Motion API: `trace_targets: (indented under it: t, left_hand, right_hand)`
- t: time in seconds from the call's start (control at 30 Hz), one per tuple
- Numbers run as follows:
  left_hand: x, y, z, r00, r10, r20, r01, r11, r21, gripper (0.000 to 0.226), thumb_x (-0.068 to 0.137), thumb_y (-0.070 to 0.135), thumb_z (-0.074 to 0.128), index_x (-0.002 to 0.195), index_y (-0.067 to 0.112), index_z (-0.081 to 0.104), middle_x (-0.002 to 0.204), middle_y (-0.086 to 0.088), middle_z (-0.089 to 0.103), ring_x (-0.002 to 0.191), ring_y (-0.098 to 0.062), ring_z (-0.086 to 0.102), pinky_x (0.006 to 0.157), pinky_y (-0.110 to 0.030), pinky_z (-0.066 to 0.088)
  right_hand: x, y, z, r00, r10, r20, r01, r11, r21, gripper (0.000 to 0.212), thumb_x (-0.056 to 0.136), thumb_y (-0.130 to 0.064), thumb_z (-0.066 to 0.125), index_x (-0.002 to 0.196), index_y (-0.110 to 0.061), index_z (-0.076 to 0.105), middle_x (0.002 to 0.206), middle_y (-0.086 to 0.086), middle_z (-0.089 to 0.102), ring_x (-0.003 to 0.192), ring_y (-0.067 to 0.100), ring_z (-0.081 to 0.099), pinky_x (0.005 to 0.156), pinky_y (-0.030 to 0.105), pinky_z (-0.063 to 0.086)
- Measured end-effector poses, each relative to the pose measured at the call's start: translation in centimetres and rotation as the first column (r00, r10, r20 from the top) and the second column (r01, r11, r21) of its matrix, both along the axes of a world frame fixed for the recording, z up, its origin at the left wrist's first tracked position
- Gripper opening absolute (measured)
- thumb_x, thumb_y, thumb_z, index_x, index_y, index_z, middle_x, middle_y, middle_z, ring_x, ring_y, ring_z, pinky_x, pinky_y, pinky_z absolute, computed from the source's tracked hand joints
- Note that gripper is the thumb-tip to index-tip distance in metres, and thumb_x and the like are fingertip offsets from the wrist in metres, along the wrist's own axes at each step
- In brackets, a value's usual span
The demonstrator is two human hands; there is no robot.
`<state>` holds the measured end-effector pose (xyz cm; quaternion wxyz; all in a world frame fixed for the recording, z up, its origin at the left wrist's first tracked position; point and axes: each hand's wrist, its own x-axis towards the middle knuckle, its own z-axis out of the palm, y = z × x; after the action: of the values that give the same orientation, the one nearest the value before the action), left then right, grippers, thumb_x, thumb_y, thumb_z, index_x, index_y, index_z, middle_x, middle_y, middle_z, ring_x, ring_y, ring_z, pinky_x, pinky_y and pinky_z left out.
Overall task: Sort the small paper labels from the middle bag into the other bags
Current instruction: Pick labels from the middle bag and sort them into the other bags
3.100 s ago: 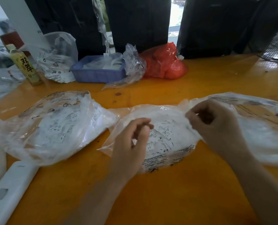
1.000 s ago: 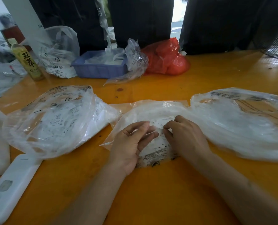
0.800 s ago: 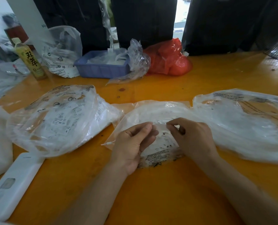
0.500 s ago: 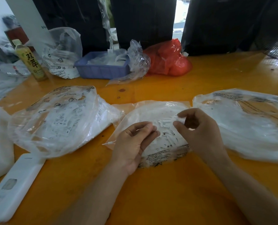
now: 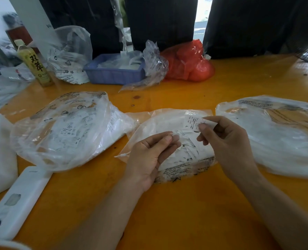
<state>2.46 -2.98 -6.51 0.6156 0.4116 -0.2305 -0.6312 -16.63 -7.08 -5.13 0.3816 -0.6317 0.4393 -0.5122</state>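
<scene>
Head view: you are pinching an L label [image 5: 193,123] in your right hand [image 5: 227,141] above the middle bag [image 5: 167,123] to read its size, while your loosely curled left hand [image 5: 149,154] is steadying the plastic, gripping nothing.

At the frame's upper left stood a tea bottle [image 5: 34,64]; right of it, a blue tray [image 5: 113,73] and a red bag [image 5: 188,64].

My right hand [image 5: 227,139] is raised, thumb and forefinger pinched together as its grip. My left hand [image 5: 149,156] lies palm-up, fingers loosely bent, thumb touching forefinger. Both forearms reach forward.
</scene>
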Motion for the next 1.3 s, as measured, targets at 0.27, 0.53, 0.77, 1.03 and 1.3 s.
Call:
trace_targets:
  t: [0.27, 0.53, 0.77, 1.03, 1.3]
  left_hand:
    - [-0.10, -0.03, -0.11, 1.000, 0.003, 0.029, -0.002, 1.000, -0.020, 0.019, 0.077, 0.012, 0.079, 0.095, 0.006, 0.085, 0.105, -0.022, 0.080, 0.100, -0.031, 0.080, 0.080, -0.025, 0.063]
    - [0.04, -0.01, -0.20, 0.998, -0.016, 0.063, 0.018, 0.999, -0.034, 0.020, 0.076, 0.011, 0.080, 0.095, 0.008, 0.086, 0.107, -0.022, 0.080, 0.100, -0.029, 0.080, 0.080, -0.025, 0.063]
    - [0.07, -0.02, -0.49, 0.995, 0.010, 0.095, -0.004, 0.998, -0.062, 0.021, 0.077, 0.014, 0.081, 0.096, 0.010, 0.086, 0.103, -0.021, 0.080, 0.099, -0.031, 0.080, 0.081, -0.025, 0.063]
    - [0.11, 0.28, -0.72, 0.872, 0.096, 0.479, -0.034, 0.990, -0.136, 0.012, 0.092, 0.021, 0.080, 0.103, 0.024, 0.084, 0.099, -0.001, 0.083, 0.093, -0.018, 0.081, 0.066, -0.025, 0.064]
    - [0.06, 0.33, -0.64, 0.870, 0.120, 0.479, -0.066, 0.989, -0.130, 0.012, 0.095, 0.020, 0.078, 0.106, 0.020, 0.080, 0.097, 0.001, 0.083, 0.088, -0.018, 0.081, 0.059, -0.022, 0.061]
  right_hand:
    - [0.23, 0.18, -0.01, 0.982, 0.018, -0.186, -0.036, 0.995, -0.098, 0.016, 0.097, -0.023, 0.068, 0.099, -0.039, 0.065, 0.078, -0.019, 0.072, 0.071, 0.000, 0.069, 0.062, 0.010, 0.050]
    - [0.29, 0.17, -0.28, 0.964, -0.065, -0.259, 0.012, 0.980, -0.201, 0.016, 0.097, -0.019, 0.068, 0.103, -0.033, 0.067, 0.081, -0.022, 0.070, 0.079, -0.003, 0.070, 0.068, 0.009, 0.051]
    - [0.46, 0.51, -0.10, 0.933, -0.056, -0.357, -0.029, 0.973, -0.227, 0.012, 0.096, -0.013, 0.068, 0.104, -0.021, 0.073, 0.082, -0.023, 0.067, 0.081, -0.001, 0.067, 0.066, 0.005, 0.046]
    - [0.41, 0.46, -0.06, 0.927, 0.034, -0.374, -0.084, 0.989, -0.119, 0.013, 0.095, -0.014, 0.069, 0.098, -0.027, 0.071, 0.081, -0.021, 0.066, 0.078, -0.003, 0.062, 0.063, 0.008, 0.045]
    - [-0.01, 0.00, -0.23, 0.945, 0.061, -0.323, -0.058, 0.998, 0.019, 0.011, 0.097, -0.025, 0.067, 0.093, -0.036, 0.067, 0.075, -0.014, 0.069, 0.069, 0.011, 0.065, 0.053, 0.023, 0.052]
